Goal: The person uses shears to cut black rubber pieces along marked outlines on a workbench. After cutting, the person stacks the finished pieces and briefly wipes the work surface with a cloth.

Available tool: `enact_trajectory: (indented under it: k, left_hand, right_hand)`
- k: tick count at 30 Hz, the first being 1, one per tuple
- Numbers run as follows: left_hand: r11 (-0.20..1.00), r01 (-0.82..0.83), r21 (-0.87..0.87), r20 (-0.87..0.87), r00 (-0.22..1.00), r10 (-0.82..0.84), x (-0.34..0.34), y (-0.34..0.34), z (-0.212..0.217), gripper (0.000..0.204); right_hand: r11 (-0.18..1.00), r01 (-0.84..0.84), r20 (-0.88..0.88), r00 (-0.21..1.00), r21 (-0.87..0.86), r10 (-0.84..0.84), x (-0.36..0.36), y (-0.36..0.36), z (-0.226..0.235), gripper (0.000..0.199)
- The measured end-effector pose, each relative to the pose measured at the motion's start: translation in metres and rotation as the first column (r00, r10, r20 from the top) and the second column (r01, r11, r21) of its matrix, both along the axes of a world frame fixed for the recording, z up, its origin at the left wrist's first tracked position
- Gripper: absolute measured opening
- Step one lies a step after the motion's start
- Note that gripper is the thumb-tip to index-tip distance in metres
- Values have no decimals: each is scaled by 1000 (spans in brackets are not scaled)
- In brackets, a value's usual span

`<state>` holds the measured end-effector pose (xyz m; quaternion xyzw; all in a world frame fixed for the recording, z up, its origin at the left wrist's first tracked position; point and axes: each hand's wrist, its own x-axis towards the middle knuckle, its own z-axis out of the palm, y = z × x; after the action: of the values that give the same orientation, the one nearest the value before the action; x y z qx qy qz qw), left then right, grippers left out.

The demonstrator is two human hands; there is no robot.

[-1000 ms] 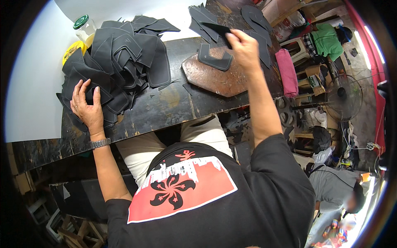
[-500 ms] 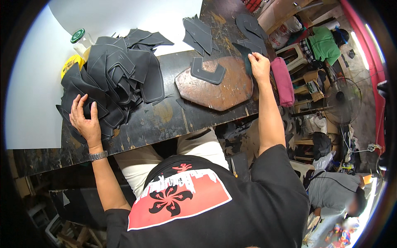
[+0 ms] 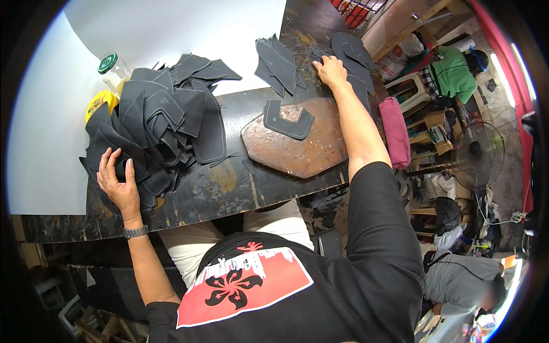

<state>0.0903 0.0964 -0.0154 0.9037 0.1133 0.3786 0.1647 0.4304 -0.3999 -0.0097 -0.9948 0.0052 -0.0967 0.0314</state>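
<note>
A large heap of black leather-like cut pieces (image 3: 168, 108), marked with pale outlines, lies on the left of the table. My left hand (image 3: 119, 186), fingers spread and slightly bent, rests against the near left side of this heap. Far to the right, my right hand (image 3: 333, 73) reaches over the table with its fingers bent around the edge of a small black cut piece (image 3: 316, 50), mostly hidden by the hand. Nearer to me, an angular U-shaped black piece (image 3: 287, 123) lies flat on a worn brown board (image 3: 309, 151).
Pointed black pieces (image 3: 277, 64) are stacked at the back middle, and rounded ones (image 3: 351, 50) lie back right. A green-lidded glass jar (image 3: 114, 67) and a yellow container (image 3: 102, 103) stand behind the heap. Right are a pink cushion (image 3: 394, 132), a fan (image 3: 477, 151) and two people.
My right hand has moved forward and left, from the board's right edge to the far pieces, taking a dark piece along. My left hand has stayed on the heap.
</note>
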Motion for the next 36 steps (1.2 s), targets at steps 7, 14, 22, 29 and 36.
enact_trajectory:
  k: [7, 14, 22, 29, 36]
  left_hand:
    - [1000, -14, -9, -11, 1000, 14, -1, 1, -1, 34]
    - [1000, -22, -5, -9, 1000, 22, -1, -1, 4, 35]
    - [998, -4, -58, 50, 999, 7, -2, -2, 4, 35]
    - [997, -16, -76, 38, 999, 19, -2, -3, 5, 35]
    - [998, -30, -53, 53, 998, 33, -2, -3, 4, 34]
  right_hand:
    - [966, -157, -34, 985, 204, 167, -46, 14, 6, 46]
    - [993, -70, -41, 996, 98, 75, -93, -1, 9, 45]
    - [672, -486, 140, 854, 559, 501, -132, 96, 54, 37]
    - [330, -687, 257, 604, 647, 754, -183, 241, 67, 30]
    - [467, -784, 360, 609, 409, 707, -179, 290, 71, 54]
